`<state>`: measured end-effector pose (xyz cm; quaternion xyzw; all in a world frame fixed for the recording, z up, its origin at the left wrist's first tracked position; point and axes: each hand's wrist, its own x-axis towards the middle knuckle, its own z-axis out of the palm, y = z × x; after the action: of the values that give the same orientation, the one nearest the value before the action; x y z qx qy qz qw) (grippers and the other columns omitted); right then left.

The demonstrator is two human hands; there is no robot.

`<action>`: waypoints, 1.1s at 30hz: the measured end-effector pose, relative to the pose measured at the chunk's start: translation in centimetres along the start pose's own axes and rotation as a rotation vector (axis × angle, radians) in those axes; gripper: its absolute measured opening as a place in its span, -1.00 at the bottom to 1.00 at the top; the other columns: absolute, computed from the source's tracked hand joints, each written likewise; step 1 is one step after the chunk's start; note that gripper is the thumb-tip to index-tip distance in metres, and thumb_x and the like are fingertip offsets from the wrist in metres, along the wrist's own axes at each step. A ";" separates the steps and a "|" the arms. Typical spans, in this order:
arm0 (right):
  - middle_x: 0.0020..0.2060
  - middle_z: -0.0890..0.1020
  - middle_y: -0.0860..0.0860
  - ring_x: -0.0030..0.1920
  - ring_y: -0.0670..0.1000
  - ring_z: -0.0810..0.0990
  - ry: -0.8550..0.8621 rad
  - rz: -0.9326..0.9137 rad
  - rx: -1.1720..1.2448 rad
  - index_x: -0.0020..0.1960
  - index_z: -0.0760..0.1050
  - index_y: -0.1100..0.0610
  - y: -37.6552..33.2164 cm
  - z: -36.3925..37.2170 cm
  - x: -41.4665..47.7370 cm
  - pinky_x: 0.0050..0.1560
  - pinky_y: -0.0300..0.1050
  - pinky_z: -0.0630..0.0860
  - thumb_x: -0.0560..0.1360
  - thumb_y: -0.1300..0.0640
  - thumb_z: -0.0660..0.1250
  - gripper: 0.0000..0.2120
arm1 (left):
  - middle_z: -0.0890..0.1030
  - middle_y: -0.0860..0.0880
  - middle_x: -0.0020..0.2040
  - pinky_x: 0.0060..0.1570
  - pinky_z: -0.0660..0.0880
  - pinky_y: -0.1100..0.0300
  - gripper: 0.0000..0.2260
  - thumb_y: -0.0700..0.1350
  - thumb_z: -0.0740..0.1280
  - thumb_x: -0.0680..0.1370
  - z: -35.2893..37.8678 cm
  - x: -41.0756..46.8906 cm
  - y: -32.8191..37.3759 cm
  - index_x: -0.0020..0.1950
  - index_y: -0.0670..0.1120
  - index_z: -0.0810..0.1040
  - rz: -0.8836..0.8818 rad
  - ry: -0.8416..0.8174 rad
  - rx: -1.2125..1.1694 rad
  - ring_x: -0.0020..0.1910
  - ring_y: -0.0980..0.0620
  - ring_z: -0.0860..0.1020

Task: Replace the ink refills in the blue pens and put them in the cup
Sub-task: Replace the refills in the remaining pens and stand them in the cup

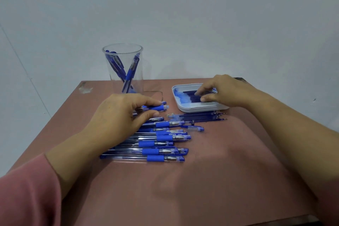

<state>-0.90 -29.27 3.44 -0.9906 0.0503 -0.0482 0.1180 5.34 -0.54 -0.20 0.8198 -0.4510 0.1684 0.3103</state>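
Two hands work over a reddish-brown surface (211,180) that stands against a pale wall (183,14). The left hand (121,115), with a pink sleeve (27,192) on its forearm, lies across the far end of a row of blue pens (159,151). Its forefinger and thumb are curled round the farthest pen (159,107), pinching it near the blue grip while it still lies low over the surface. The other pens lie side by side, roughly parallel, with their tips towards the right, and the nearest ones are clear of the hand. The right hand (225,90) reaches into a shallow white tray (185,109) on the far right of the surface, with its fingers bent down and its thumb and fingertips on the dark blue refills (190,97) lying in it. Whether it actually grips one cannot be told. Just beside the tray's near wall a small bundle of loose refills (201,116) lies on the surface, and a single pen cap (197,128) lies a little nearer, between that bundle and the row. A tall clear cup (122,68) stands upright at the far edge, behind the left hand and well apart from the tray, and several blue pens (131,73) lean crosswise inside it.
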 end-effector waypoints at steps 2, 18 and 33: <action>0.03 0.61 -0.15 0.00 -0.15 0.51 -0.032 0.007 0.009 0.15 0.61 -0.08 -0.3 0.0 0.3 -0.26 -0.63 0.28 0.49 0.05 0.42 -0.77 | 0.68 0.19 -0.06 -0.16 0.57 0.22 -0.59 0.29 0.20 0.40 -0.1 0.0 0.0 0.14 0.20 0.62 -0.002 0.000 -0.001 -0.16 0.22 0.59; -0.06 0.64 -0.12 -0.14 -0.22 0.51 -0.103 0.019 -0.052 -0.02 0.62 -0.04 -0.3 0.2 1.2 -0.34 -0.64 0.26 0.48 0.05 0.44 -0.91 | 0.67 0.19 -0.07 -0.17 0.55 0.27 -0.62 0.29 0.19 0.42 0.0 0.0 -0.1 0.14 0.23 0.61 0.013 -0.008 0.020 -0.18 0.21 0.59; -0.05 0.61 -0.14 -0.15 -0.20 0.50 -0.137 0.012 -0.097 0.04 0.58 -0.02 -0.2 0.4 1.5 -0.32 -0.62 0.27 0.51 0.04 0.39 -0.88 | 0.68 0.18 -0.07 -0.16 0.61 0.10 -0.61 0.28 0.20 0.43 0.0 0.1 0.0 0.13 0.20 0.62 0.026 0.001 0.009 -0.16 0.19 0.61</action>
<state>0.65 -29.14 3.24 -0.9958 0.0505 0.0228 0.0731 5.42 -0.58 -0.19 0.8152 -0.4608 0.1747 0.3044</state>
